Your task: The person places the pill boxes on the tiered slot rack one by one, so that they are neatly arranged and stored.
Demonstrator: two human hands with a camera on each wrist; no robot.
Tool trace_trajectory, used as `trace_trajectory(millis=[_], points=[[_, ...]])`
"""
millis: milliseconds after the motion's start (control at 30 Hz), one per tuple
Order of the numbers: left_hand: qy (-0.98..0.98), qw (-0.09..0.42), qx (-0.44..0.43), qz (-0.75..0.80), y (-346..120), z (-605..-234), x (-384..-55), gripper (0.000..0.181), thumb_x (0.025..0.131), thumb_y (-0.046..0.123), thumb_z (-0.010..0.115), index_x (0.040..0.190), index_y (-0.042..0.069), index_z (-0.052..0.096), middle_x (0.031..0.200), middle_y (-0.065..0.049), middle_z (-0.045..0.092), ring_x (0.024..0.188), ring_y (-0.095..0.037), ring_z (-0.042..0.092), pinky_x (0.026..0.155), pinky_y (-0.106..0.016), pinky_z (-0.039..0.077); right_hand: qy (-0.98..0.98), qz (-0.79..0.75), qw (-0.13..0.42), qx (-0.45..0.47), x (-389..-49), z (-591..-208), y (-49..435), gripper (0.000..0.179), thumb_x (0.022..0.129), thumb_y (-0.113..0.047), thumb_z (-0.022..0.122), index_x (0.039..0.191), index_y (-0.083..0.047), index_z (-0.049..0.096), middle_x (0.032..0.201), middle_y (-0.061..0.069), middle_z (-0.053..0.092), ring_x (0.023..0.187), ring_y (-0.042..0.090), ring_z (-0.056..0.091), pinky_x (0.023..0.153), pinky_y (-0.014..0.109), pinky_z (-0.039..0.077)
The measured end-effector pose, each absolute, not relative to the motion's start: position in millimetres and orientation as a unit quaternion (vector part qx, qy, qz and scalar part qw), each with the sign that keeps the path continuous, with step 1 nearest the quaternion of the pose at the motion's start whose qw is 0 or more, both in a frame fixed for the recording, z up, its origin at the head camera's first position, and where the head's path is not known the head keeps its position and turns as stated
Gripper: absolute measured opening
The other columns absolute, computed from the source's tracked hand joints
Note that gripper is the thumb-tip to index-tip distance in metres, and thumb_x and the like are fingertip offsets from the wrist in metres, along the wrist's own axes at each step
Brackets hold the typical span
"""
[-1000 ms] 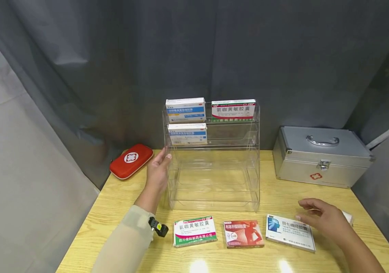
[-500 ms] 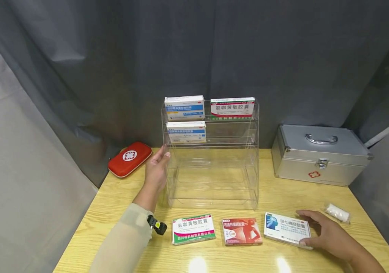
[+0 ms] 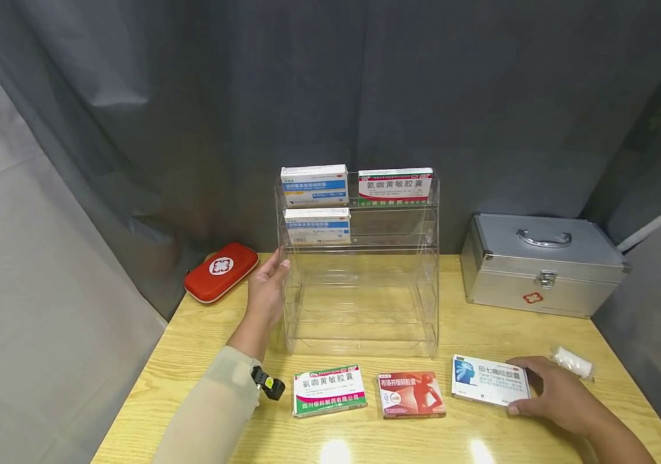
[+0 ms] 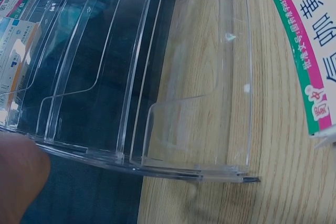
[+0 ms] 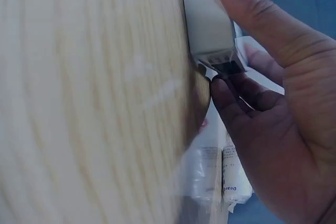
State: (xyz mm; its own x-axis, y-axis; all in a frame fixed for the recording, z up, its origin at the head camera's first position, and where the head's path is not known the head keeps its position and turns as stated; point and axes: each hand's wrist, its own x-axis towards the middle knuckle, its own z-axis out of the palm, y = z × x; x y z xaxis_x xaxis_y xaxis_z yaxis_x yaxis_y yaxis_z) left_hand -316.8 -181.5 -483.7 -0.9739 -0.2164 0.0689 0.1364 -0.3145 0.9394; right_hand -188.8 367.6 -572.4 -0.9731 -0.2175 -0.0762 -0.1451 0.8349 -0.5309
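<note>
My left hand (image 3: 266, 293) holds the left side of a clear acrylic display rack (image 3: 359, 349), thumb toward the front; in the left wrist view its thumb (image 4: 21, 174) lies right at the rack's edge. At the right, my right hand (image 3: 559, 396) pinches a white-and-blue medicine box (image 3: 488, 381) by its right end, thumb on the near edge and fingers on the far one. The right wrist view shows that box (image 5: 207, 19) end-on close over the wood. Beside it lie a red medicine box (image 3: 411, 395) and a green-and-white medicine box (image 3: 330, 391), both flat.
The rack's upper tiers hold two blue-and-white boxes (image 3: 314, 187) at left and a red-and-green box (image 3: 396, 187) at right. A red first-aid pouch (image 3: 221, 272) lies back left, a silver first-aid case (image 3: 545, 264) back right. A wrapped white roll (image 3: 572, 362) lies beyond my right hand.
My right hand has come down onto the white-and-blue box, taken hold of its right end and shifted it slightly away from me. My left hand stays on the rack.
</note>
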Motion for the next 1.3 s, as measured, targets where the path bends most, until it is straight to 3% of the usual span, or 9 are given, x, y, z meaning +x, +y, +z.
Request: trace_trajectory(millis=[133,233,333,533,767,833,1033,1133,1300], points=[[-0.574,0.113,0.031,-0.810,-180,-483,-315,0.054,0.109,0.000,0.061,0.161,-0.002,0.047,0.172,-0.014,0.044,0.164,-0.028,0.035,0.135,-0.040,0.032,0.955,-0.283,0.059,-0.071,-189,-572,371,0.096,0.070,-0.048,0.100,0.145,-0.001,0.064,0.139,0.029,0.068,0.124,0.048,0.068,0.098,0.059,0.059],[-0.571,0.116,0.031,-0.812,-179,-483,-316,0.054,0.109,0.000,0.061,0.161,-0.002,0.047,0.172,-0.014,0.045,0.164,-0.027,0.036,0.135,-0.040,0.032,0.954,-0.292,0.053,-0.050,-188,-570,373,0.084,0.075,-0.046,0.099,0.142,-0.005,0.067,0.130,0.020,0.074,0.111,0.032,0.072,0.088,0.042,0.063],[-0.567,0.117,0.033,-0.814,-179,-483,-316,0.053,0.109,0.000,0.061,0.160,-0.002,0.047,0.171,-0.014,0.045,0.164,-0.027,0.036,0.135,-0.039,0.033,0.953,-0.297,0.040,-0.037,-188,-567,375,0.069,0.082,-0.044,0.095,0.137,-0.009,0.071,0.122,0.012,0.077,0.103,0.021,0.069,0.076,0.026,0.057],[-0.572,0.117,0.034,-0.811,-180,-483,-316,0.053,0.109,-0.001,0.060,0.161,-0.002,0.047,0.172,-0.015,0.044,0.164,-0.028,0.036,0.135,-0.040,0.032,0.941,-0.337,0.015,0.012,-188,-563,382,0.044,0.099,-0.045,0.081,0.129,-0.014,0.076,0.121,0.008,0.078,0.093,0.000,0.064,0.070,0.020,0.055],[-0.572,0.118,0.029,-0.811,-180,-482,-315,0.053,0.109,0.000,0.061,0.160,-0.003,0.047,0.171,-0.019,0.044,0.164,-0.031,0.036,0.134,-0.041,0.033,0.894,-0.443,-0.060,0.036,-185,-552,384,0.030,0.104,-0.035,0.077,0.118,-0.008,0.079,0.110,-0.037,0.069,0.094,-0.018,0.060,0.070,0.011,0.053],[-0.571,0.119,0.026,-0.812,-179,-482,-315,0.053,0.109,-0.001,0.061,0.160,-0.004,0.047,0.170,-0.019,0.045,0.163,-0.031,0.036,0.135,-0.041,0.033,0.878,-0.469,-0.090,0.017,-186,-543,381,0.024,0.104,-0.025,0.078,0.113,-0.004,0.078,0.109,-0.041,0.067,0.097,-0.021,0.060,0.072,0.006,0.052],[-0.573,0.120,0.025,-0.810,-179,-482,-316,0.053,0.109,0.000,0.061,0.160,-0.004,0.047,0.171,-0.017,0.045,0.164,-0.029,0.036,0.135,-0.041,0.032,0.814,-0.555,-0.165,-0.036,-196,-507,368,0.007,0.102,0.001,0.074,0.109,0.004,0.074,0.114,-0.033,0.072,0.105,-0.018,0.066,0.083,0.000,0.053],[-0.572,0.120,0.026,-0.811,-179,-482,-316,0.053,0.109,0.000,0.061,0.160,-0.004,0.047,0.171,-0.017,0.045,0.164,-0.029,0.036,0.135,-0.041,0.032,0.739,-0.640,-0.193,-0.087,-206,-487,354,0.009,0.100,0.013,0.068,0.107,0.008,0.072,0.117,-0.018,0.078,0.111,-0.008,0.071,0.091,0.004,0.056],[-0.573,0.119,0.027,-0.810,-180,-483,-316,0.054,0.109,0.000,0.061,0.161,-0.003,0.047,0.171,-0.016,0.045,0.164,-0.028,0.036,0.135,-0.041,0.032,0.648,-0.716,-0.206,-0.156,-228,-442,320,0.018,0.097,0.021,0.066,0.108,0.008,0.073,0.119,-0.003,0.081,0.107,0.004,0.075,0.084,0.010,0.061]])
